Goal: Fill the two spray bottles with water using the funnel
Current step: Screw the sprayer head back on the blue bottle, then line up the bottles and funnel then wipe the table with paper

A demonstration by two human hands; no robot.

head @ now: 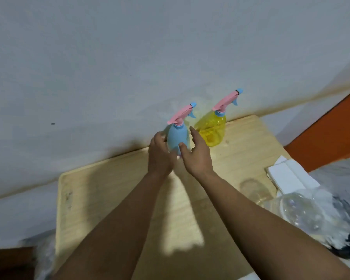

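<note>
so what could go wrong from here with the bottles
1. The blue spray bottle stands at the table's far edge by the wall; the left hand grips it while the right hand is open beside it, so a jerky lift could tip it.
2. The yellow spray bottle stands just beyond the right hand and could be knocked over.

Desk (pixel 101 199) left half bare, I have open passage there. Blue bottle (pixel 177 139) and yellow bottle (pixel 211 129) stand near the wall (pixel 109 67), narrow gap between them, little room behind. Right edge crowded: glass (pixel 253 190), clear bottle (pixel 303 211), white paper (pixel 289 177).
</note>
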